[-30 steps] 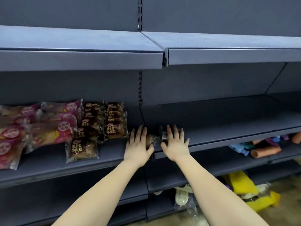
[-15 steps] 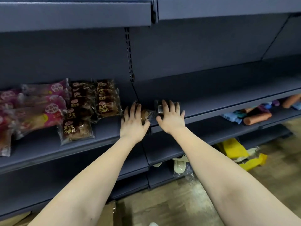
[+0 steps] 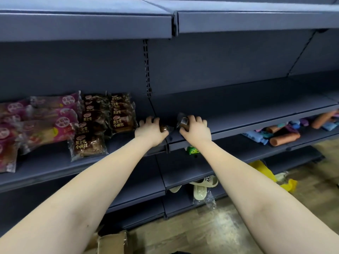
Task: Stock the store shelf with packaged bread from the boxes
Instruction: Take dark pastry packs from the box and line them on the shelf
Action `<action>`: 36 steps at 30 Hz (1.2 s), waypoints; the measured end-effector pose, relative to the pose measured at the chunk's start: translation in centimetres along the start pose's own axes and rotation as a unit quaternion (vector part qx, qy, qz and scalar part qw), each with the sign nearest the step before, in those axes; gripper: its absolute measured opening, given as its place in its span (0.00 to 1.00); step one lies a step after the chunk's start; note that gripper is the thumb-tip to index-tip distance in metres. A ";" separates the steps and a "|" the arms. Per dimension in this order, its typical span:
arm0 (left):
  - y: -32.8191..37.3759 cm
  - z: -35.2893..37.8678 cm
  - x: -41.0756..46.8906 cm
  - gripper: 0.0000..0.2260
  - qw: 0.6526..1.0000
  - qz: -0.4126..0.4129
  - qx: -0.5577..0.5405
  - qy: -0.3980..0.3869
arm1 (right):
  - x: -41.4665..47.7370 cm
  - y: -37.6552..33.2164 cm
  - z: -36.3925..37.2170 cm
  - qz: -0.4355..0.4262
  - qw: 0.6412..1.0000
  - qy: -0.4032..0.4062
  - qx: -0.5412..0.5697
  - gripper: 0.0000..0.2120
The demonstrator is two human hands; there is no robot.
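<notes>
My fingers, which lay flat and straight on the two packs half a second ago, now curl down over them, and my hands sit a little wider apart on the shelf (image 3: 256,114).

My left hand (image 3: 151,130) grips a small brown bread pack (image 3: 163,128) at the right end of the left bay, just beside the seam between the two bays. Only the wrapper's end shows past my thumb. My right hand (image 3: 196,130) is closed over a dark bread pack (image 3: 183,122) near the front edge of the right bay, with its crinkled end sticking out to the left. Both packs appear to rest on the shelf; I cannot tell whether either is lifted clear.

As for progress, I judge the job to be in its early part. The left bay already carries rows of dark wholemeal packs (image 3: 102,123) and, further left, stacked pink packs (image 3: 45,121). The right bay holds only the pack under my right hand, and the board above shows no bread. A cardboard box (image 3: 111,242) stands on the floor below me; what it contains is hidden. The lower shelf to the right holds orange rolls (image 3: 284,138) and other coloured goods, not bread.
</notes>
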State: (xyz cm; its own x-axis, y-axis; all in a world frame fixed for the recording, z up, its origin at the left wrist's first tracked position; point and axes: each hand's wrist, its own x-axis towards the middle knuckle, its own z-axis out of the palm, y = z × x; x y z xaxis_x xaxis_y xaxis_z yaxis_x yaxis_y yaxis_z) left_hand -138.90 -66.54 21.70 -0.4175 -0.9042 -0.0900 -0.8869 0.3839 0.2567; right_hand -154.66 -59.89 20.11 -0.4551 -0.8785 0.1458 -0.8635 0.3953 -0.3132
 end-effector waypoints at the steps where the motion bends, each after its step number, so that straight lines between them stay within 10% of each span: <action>1: 0.2 -0.8 0.0 0.30 1.000 0.002 0.008 0.022 | 0.1 0.1 -0.4 0.014 0.999 0.008 0.038 0.25; 8: 0.2 -2.8 0.5 0.38 0.983 0.164 -0.070 0.043 | -0.5 -1.2 -2.2 -0.110 0.981 0.016 0.157 0.20; 12: 0.7 -2.1 -0.2 0.23 0.951 0.247 -0.172 0.072 | -2.0 -2.7 -1.7 -0.154 0.970 0.019 0.185 0.19; 19: -0.4 -3.3 -0.8 0.17 0.955 0.089 -0.246 0.139 | -2.1 -2.0 -2.5 -0.160 0.965 0.102 0.184 0.22; 28: -2.9 -2.3 -2.2 0.14 0.891 -0.017 -0.445 0.085 | -2.1 -4.3 -0.5 -0.306 0.945 0.114 -0.009 0.38; 36: -6.0 -4.3 -4.5 0.15 0.816 -0.064 -0.568 0.084 | -2.0 -8.6 0.9 -0.261 0.953 0.154 0.001 0.35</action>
State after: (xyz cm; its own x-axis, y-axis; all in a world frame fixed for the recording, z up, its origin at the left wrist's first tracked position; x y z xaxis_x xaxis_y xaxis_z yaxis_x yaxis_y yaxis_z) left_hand -130.87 -65.54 24.67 -0.2173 -0.9730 -0.0775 -0.1254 -0.0509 0.9908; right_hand -146.10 -61.74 21.71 -0.0052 -0.8349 0.5504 -0.9895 -0.0752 -0.1234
